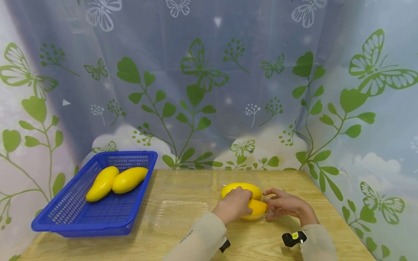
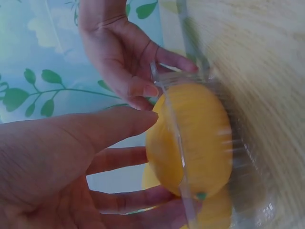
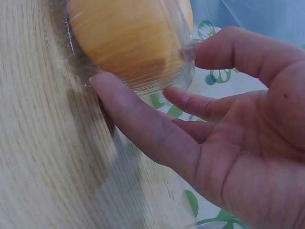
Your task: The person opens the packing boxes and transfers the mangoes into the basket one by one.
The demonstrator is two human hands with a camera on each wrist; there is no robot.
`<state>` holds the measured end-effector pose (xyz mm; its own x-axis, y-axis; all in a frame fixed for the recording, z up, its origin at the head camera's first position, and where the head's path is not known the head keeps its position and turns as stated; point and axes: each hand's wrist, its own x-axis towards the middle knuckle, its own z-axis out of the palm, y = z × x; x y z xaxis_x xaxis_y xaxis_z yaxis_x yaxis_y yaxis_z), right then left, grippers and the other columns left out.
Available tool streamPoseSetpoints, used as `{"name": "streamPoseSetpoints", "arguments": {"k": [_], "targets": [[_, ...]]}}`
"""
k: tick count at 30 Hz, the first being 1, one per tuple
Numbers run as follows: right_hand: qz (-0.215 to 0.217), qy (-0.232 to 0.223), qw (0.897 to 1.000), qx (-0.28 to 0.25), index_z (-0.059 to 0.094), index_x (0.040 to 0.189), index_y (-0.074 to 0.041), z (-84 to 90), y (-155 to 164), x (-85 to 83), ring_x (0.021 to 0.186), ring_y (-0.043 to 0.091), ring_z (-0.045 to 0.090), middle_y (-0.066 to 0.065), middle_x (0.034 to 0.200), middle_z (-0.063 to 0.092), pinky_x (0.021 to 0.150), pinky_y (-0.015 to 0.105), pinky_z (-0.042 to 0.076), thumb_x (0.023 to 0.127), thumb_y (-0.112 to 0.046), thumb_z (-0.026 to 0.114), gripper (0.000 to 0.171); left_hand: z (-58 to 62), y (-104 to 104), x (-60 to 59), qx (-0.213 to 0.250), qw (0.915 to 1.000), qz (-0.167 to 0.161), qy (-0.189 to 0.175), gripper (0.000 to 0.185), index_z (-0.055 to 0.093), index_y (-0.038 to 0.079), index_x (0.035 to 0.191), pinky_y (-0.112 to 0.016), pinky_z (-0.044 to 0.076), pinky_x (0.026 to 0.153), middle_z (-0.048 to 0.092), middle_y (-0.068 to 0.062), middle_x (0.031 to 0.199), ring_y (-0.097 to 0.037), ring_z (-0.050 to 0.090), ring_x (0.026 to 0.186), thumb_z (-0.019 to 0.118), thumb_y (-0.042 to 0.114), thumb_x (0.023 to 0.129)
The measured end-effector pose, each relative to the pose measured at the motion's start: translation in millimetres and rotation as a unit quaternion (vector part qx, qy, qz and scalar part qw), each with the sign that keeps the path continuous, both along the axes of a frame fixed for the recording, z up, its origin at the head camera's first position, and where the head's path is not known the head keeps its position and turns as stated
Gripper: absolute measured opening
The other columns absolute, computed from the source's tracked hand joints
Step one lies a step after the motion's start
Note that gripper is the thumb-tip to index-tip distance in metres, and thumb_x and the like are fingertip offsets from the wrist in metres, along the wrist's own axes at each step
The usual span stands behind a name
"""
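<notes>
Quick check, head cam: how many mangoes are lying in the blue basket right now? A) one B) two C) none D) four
B: two yellow mangoes lie side by side in the blue basket, while both hands work on other mangoes in a clear plastic container on the table.

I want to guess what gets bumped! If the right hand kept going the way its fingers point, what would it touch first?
Probably the clear plastic container around the yellow mangoes. The right hand points left at it, fingertips seemingly already touching the wall. The left hand lies beyond.
</notes>
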<state>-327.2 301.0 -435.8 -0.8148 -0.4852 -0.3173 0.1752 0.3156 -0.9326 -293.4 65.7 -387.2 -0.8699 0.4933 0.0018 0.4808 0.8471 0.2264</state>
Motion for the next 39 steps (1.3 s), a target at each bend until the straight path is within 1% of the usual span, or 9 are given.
{"name": "streamPoseSetpoints", "arguments": {"k": [4, 8, 13, 15, 17, 24, 26, 32, 39], "targets": [[0.004, 0.006, 1.0, 0.002, 0.018, 0.151, 0.011, 0.4, -0.3, 0.2, 0.088, 0.019, 0.062, 0.006, 0.09, 0.052, 0.092, 0.046, 0.062, 0.104, -0.011, 0.052, 0.061, -1.9, 1.6, 2.0, 0.021, 0.9996, 0.014, -0.015, 0.03, 0.072, 0.014, 0.114, -0.034, 0.055, 0.082, 0.07, -0.003, 0.109, -0.022, 0.064, 0.099, 0.082, 0.026, 0.088], [0.002, 0.01, 1.0, 0.003, 0.019, 0.15, 0.011, 0.7, -1.2, 1.6, 0.091, 0.02, 0.063, 0.012, 0.104, 0.055, 0.091, 0.046, 0.062, 0.102, -0.01, 0.056, 0.064, -4.9, 3.5, 3.8, 0.03, 0.9989, 0.032, -0.017, 0.032, 0.071, 0.014, 0.116, -0.042, 0.057, 0.085, 0.067, -0.01, 0.12, -0.03, 0.065, 0.104, 0.082, 0.025, 0.088], [-0.001, 0.012, 1.0, 0.006, 0.02, 0.149, 0.012, 1.9, -1.9, 2.7, 0.096, 0.023, 0.066, 0.029, 0.13, 0.054, 0.09, 0.047, 0.063, 0.098, -0.006, 0.058, 0.066, -8.4, 5.8, 4.0, 0.039, 0.998, 0.045, -0.022, 0.033, 0.071, 0.015, 0.119, -0.051, 0.057, 0.093, 0.062, -0.015, 0.133, -0.039, 0.061, 0.116, 0.081, 0.025, 0.089], [-0.002, 0.013, 1.0, 0.009, 0.02, 0.149, 0.012, 2.3, -2.0, 2.8, 0.098, 0.024, 0.067, 0.035, 0.139, 0.049, 0.09, 0.047, 0.063, 0.096, -0.003, 0.059, 0.068, -9.1, 6.2, 4.1, 0.043, 0.9977, 0.048, -0.022, 0.033, 0.071, 0.015, 0.119, -0.05, 0.057, 0.093, 0.062, -0.015, 0.133, -0.039, 0.059, 0.118, 0.082, 0.024, 0.089], [-0.003, 0.013, 1.0, 0.012, 0.02, 0.149, 0.011, 2.7, -2.3, 2.8, 0.099, 0.024, 0.068, 0.038, 0.145, 0.044, 0.089, 0.047, 0.063, 0.094, -0.001, 0.059, 0.069, -9.3, 6.3, 4.1, 0.049, 0.9974, 0.049, -0.02, 0.032, 0.072, 0.015, 0.117, -0.049, 0.056, 0.092, 0.062, -0.014, 0.131, -0.038, 0.059, 0.115, 0.082, 0.023, 0.088], [-0.006, 0.015, 1.0, 0.019, 0.021, 0.149, 0.01, 4.2, -3.2, 3.1, 0.097, 0.024, 0.067, 0.037, 0.143, 0.046, 0.088, 0.047, 0.063, 0.092, -0.001, 0.059, 0.068, -9.4, 5.2, 4.9, 0.069, 0.9969, 0.038, -0.007, 0.026, 0.072, 0.013, 0.108, -0.042, 0.054, 0.083, 0.066, -0.01, 0.117, -0.032, 0.057, 0.1, 0.084, 0.021, 0.086], [-0.008, 0.015, 1.0, 0.02, 0.022, 0.148, 0.01, 4.6, -3.5, 3.4, 0.097, 0.024, 0.068, 0.037, 0.143, 0.047, 0.088, 0.047, 0.063, 0.093, -0.001, 0.059, 0.067, -9.1, 5.1, 5.5, 0.072, 0.9968, 0.034, -0.006, 0.025, 0.071, 0.013, 0.107, -0.041, 0.052, 0.083, 0.067, -0.008, 0.113, -0.03, 0.057, 0.098, 0.084, 0.021, 0.087], [-0.01, 0.012, 1.0, 0.018, 0.022, 0.147, 0.011, 5.9, -4.1, 4.5, 0.1, 0.025, 0.069, 0.039, 0.144, 0.044, 0.088, 0.047, 0.063, 0.101, -0.004, 0.057, 0.06, -7.7, 4.9, 7.2, 0.075, 0.9968, 0.027, -0.004, 0.027, 0.07, 0.014, 0.109, -0.037, 0.051, 0.083, 0.068, -0.002, 0.106, -0.024, 0.058, 0.095, 0.084, 0.023, 0.088], [-0.013, 0.016, 1.0, 0.022, 0.022, 0.148, 0.011, 6.0, -4.9, 5.1, 0.1, 0.025, 0.069, 0.038, 0.142, 0.045, 0.087, 0.046, 0.063, 0.099, -0.004, 0.059, 0.063, -6.7, 3.6, 7.8, 0.077, 0.997, 0.013, 0.0, 0.024, 0.07, 0.015, 0.103, -0.03, 0.046, 0.076, 0.067, 0.002, 0.099, -0.019, 0.053, 0.086, 0.085, 0.02, 0.086]]}}
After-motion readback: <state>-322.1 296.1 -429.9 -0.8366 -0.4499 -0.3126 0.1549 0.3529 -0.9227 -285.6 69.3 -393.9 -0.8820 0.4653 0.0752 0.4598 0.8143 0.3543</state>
